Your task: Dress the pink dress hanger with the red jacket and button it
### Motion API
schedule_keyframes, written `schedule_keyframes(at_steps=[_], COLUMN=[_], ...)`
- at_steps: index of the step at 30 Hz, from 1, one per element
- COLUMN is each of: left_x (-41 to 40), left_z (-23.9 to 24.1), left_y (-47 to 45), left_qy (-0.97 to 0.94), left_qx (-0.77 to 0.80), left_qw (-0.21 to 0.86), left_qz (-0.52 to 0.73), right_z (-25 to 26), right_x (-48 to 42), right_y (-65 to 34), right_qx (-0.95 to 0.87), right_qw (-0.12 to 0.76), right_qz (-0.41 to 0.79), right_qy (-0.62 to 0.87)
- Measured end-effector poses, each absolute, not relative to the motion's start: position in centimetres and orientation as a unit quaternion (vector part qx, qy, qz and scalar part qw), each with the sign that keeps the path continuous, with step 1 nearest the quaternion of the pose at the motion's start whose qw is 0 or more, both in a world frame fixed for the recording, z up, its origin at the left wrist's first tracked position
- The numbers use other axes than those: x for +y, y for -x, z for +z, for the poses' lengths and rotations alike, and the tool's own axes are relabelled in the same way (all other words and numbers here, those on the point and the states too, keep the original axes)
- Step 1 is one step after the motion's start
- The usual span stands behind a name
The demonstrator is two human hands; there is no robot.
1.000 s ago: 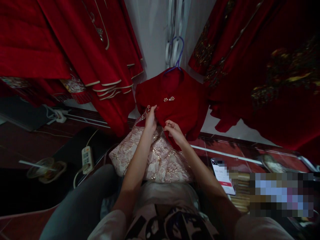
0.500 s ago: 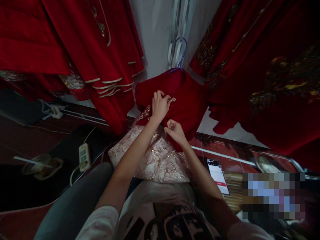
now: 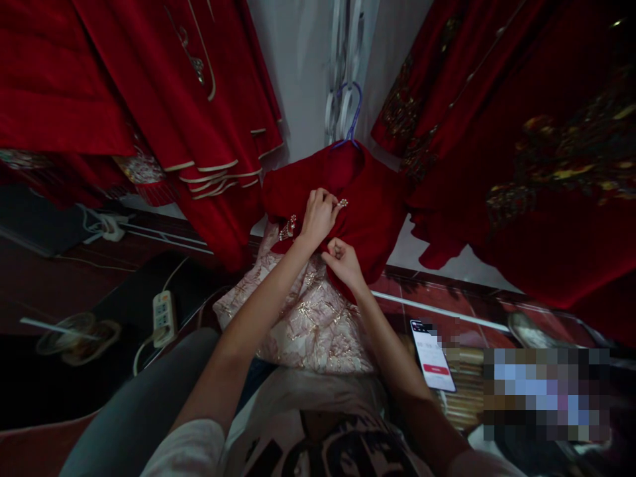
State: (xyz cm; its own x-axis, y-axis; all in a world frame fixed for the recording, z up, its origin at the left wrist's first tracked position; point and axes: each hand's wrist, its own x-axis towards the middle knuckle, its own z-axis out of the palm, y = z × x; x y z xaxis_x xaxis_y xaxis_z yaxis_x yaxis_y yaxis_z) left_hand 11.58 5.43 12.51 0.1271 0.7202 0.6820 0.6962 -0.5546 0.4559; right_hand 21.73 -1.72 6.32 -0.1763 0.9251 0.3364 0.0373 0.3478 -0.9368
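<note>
A red garment (image 3: 380, 199) hangs in front of me on a purple hanger (image 3: 356, 109). My left hand (image 3: 319, 215) lies on its front, fingertips closed on a small beaded ornament (image 3: 342, 203) below the neckline. Lower and to the right, my right hand (image 3: 345, 265) is curled with thumb and fingers pressed together; whatever they hold is too small to make out. Another beaded ornament with strands (image 3: 288, 228) sits on the garment left of my left wrist. Pale pink brocade cloth with gold threads (image 3: 318, 324) spreads over my lap, under my forearms.
Red garments with gold trim (image 3: 213, 132) hang at left, and embellished red ones (image 3: 497, 218) at right. A power strip (image 3: 163, 318) and a plastic cup with a straw (image 3: 74, 334) are on the left. A lit phone (image 3: 433, 358) lies to the right.
The view has shifted slightly, so most things sit a little lower and further left. Both hands keep nearly the same places on the red garment, fingers still closed.
</note>
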Motion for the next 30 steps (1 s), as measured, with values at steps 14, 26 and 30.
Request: schedule_keyframes(at_steps=[14,26,30], left_x=[5.2,4.2,4.8], left_z=[11.4,14.3,13.9], left_y=[-12.2,-9.4,-10.2], left_qy=[-0.681,-0.548,-0.47], left_qx=[0.421,0.485,0.513], left_qw=[0.128,0.158,0.17], left_qz=[0.586,0.663,0.698], right_z=[5.7,8.5,10.7], right_x=[-1.4,0.2,3.5], right_y=[-24.6,-22.4,-18.4], right_qx=[-0.772,-0.636,-0.626], right_qw=[0.32,0.482,0.624], right_qz=[0.419,0.485,0.281], right_qy=[0.354,0.359,0.375])
